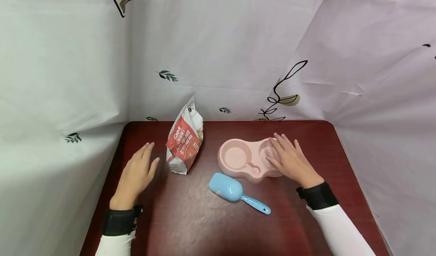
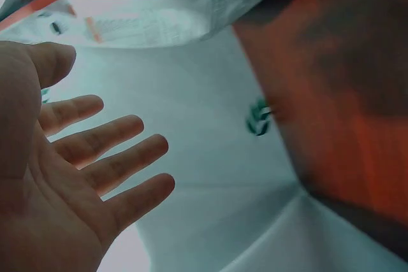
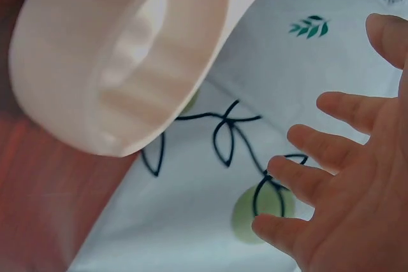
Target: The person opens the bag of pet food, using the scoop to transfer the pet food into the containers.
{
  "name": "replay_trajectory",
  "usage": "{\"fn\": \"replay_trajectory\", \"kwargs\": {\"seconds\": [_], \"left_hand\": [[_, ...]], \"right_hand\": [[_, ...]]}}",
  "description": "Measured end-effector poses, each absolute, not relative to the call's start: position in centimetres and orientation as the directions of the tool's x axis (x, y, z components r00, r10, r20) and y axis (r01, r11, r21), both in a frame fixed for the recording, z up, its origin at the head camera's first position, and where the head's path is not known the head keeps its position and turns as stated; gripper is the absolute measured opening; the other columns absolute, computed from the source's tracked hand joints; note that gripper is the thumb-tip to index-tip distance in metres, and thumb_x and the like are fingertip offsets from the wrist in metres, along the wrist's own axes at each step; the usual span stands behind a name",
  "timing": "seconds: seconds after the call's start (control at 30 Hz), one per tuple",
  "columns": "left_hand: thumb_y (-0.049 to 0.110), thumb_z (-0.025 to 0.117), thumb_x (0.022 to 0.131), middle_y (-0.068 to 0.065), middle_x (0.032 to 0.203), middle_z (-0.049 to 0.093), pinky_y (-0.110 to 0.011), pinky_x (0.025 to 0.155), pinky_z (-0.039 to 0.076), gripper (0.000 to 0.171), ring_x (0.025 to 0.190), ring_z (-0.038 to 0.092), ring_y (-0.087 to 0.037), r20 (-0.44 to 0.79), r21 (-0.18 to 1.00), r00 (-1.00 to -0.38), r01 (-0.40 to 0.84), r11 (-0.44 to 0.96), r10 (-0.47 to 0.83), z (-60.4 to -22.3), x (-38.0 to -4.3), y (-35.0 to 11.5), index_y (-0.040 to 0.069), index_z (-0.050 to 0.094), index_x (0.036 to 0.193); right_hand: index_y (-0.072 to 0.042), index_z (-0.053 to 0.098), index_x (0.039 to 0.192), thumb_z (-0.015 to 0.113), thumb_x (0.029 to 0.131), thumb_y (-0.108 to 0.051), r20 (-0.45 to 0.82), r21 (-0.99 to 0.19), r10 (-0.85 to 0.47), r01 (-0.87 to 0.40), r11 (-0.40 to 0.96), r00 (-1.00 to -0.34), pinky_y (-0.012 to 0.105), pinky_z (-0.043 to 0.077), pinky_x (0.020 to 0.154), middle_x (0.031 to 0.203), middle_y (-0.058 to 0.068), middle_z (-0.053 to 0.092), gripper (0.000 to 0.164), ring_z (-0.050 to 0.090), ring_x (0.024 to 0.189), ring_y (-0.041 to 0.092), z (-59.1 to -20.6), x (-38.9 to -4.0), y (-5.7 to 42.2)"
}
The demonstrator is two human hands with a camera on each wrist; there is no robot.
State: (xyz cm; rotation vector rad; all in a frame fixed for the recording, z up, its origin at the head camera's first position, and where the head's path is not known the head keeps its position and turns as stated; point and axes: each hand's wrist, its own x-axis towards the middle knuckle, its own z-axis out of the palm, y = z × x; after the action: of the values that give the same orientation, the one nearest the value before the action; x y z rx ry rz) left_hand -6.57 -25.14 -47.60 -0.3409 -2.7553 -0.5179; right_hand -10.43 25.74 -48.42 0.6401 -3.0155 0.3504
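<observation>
My left hand (image 1: 135, 174), fingers extended, is over the table's left side, beside a white and red pet food bag (image 1: 184, 140) that stands upright. In the left wrist view, the palm and spread fingers (image 2: 127, 133) hold nothing, with the bag (image 2: 146, 20) above them. My right hand (image 1: 291, 159) overlaps the right bowl of a pink double pet bowl (image 1: 252, 148) in the head view. From the right wrist, its spread fingers (image 3: 325, 148) show apart from the bowl's wall (image 3: 64, 62). A light blue scoop (image 1: 229, 188) lies in front of the bowl, handle pointing right.
The dark red table (image 1: 194, 225) has rounded back corners. White cloth (image 1: 218, 51) with leaf prints hangs behind it and along both sides. Black bands (image 1: 119, 222) circle both wrists over white sleeves.
</observation>
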Motion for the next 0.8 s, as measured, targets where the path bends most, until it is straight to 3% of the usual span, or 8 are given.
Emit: {"fn": "replay_trajectory", "kwargs": {"seconds": [0.53,0.8], "left_hand": [[0.014,0.064,0.101,-0.026,0.139,0.059,-0.060,0.102,0.048,0.049,0.126,0.058,-0.043,0.364,0.300,-0.892,0.384,0.873,0.267,-41.6,-11.1,-24.1,-0.001,0.052,0.145],[0.021,0.057,0.106,-0.023,0.147,0.054,-0.060,0.108,0.044,0.051,0.135,0.052,-0.041,0.244,0.384,-0.925,0.368,0.847,0.292,-39.7,-12.7,-23.1,0.001,0.045,0.152]], "right_hand": [[-0.007,0.043,0.157,0.069,0.097,-0.042,0.118,-0.185,-0.568,-0.580,0.793,-0.815,0.071,0.030,0.116,0.163,0.019,0.039,0.073,0.038,0.150,0.037,-45.7,-12.6,21.5],[-0.009,0.038,0.159,0.069,0.098,-0.044,0.124,-0.181,-0.644,-0.655,0.733,-0.755,0.068,0.034,0.116,0.164,0.019,0.038,0.077,0.040,0.150,0.036,-44.0,-13.9,19.1]]}}
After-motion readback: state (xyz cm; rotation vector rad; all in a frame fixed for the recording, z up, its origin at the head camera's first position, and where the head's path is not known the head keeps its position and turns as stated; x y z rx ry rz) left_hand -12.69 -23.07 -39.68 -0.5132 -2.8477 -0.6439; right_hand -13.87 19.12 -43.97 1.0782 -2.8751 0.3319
